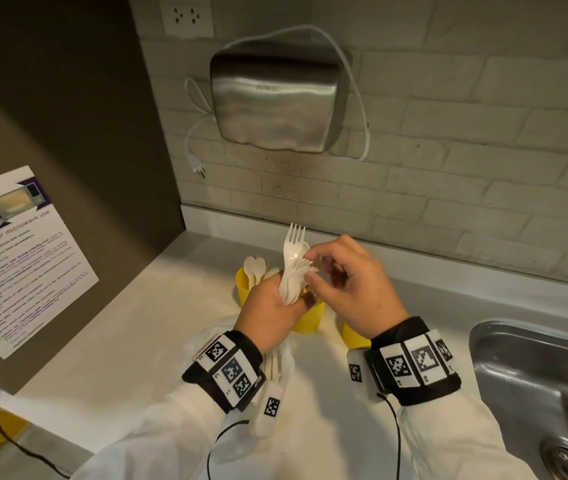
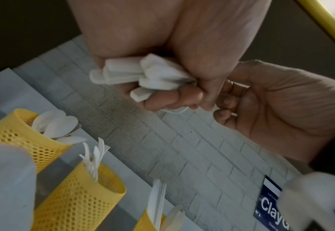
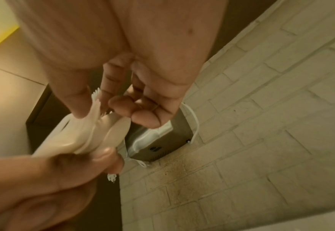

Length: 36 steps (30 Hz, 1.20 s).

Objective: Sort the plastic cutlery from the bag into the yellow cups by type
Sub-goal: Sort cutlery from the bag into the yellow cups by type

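Sorting partly done: spoon cup (image 2: 22,132), fork cup (image 2: 79,201) and third cup (image 2: 148,222) already stocked. Left hand (image 1: 272,313) gripping mixed cutlery bundle (image 1: 293,268) above cups; right hand (image 1: 352,285) pinching one piece. Bundle still unsorted.

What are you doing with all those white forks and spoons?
A person is sorting plastic cutlery at a counter beside a sink. The left hand grips a bunch of white cutlery by the handles, with one fork sticking up. The right hand pinches at the fork heads in that bunch. Below stand yellow mesh cups: one holds spoons, another holds forks, and a third holds flat pieces that may be knives.
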Available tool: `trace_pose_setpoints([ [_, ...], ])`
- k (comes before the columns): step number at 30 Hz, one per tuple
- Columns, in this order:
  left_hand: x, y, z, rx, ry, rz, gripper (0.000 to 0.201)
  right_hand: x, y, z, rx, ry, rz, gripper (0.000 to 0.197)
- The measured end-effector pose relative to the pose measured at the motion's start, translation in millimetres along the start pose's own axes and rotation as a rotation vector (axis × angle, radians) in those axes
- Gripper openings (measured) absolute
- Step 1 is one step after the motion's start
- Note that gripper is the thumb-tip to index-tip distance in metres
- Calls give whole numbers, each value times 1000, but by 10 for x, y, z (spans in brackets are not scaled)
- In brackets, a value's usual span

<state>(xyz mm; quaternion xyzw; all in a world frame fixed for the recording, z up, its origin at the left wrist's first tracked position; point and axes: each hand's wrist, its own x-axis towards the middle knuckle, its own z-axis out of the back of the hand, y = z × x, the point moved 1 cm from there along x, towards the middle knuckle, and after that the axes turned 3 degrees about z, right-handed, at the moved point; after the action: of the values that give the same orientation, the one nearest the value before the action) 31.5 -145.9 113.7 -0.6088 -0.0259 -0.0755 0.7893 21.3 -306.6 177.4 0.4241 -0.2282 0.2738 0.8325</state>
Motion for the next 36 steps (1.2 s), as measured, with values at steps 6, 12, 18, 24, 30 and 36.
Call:
trace_pose_setpoints([
  [6, -4, -34, -3, 25, 19, -4, 12, -10, 8, -37, 19, -20, -35, 11],
  [12, -23, 3, -8, 85, 72, 14, 26, -35, -35, -86, 41, -57, -126, 10],
  [18, -51, -14, -48, 146, 75, 9, 17, 102, 0, -45, 80, -58, -185, 27],
  [24, -35, -3, -51, 106, 82, 46, 29, 189, 90, -3, 98, -105, -84, 11],
  [30, -4, -5, -5, 58, 54, 49, 13, 93, -37, -51, -25, -87, -43, 13],
  [36, 34, -10, -28, 60, 49, 51, 17, 30, -107, -99, -100, -55, -82, 30],
])
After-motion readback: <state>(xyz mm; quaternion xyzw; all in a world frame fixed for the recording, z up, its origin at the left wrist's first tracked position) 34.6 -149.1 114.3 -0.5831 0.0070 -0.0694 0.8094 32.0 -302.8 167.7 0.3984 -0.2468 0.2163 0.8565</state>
